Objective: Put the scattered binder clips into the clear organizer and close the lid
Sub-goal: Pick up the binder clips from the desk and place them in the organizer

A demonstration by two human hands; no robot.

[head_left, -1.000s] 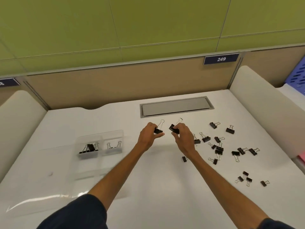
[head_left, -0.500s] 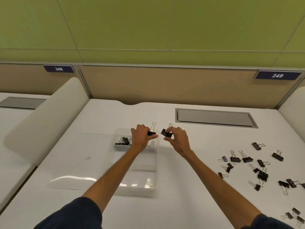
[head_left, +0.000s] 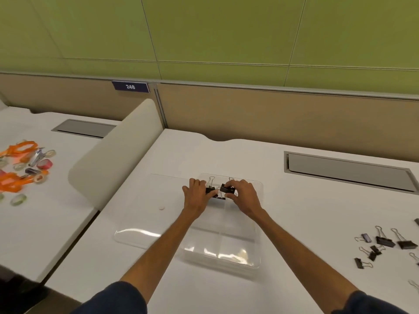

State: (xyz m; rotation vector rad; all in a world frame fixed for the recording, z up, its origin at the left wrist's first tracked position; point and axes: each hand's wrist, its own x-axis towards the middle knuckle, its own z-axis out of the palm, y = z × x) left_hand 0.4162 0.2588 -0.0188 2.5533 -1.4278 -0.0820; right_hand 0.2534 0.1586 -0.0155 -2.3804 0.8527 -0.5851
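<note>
Both grips closed above the clear organizer (head_left: 226, 252): left hand (head_left: 196, 197) pinches one binder clip (head_left: 209, 190), right hand (head_left: 244, 197) a second binder clip (head_left: 227, 189).

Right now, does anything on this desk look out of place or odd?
Nothing is spilled or damaged. Loose binder clips lie scattered at the right of the desk, apart from the clear organizer, whose lid lies open flat. A pinkish speck shows on or under that lid.

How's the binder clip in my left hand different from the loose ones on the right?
The held clip is pinched by the left hand over the organizer; the loose clips lie untouched on the desk. Its wire handle stands up; theirs lie flat. Both are black with silver wire handles.
</note>
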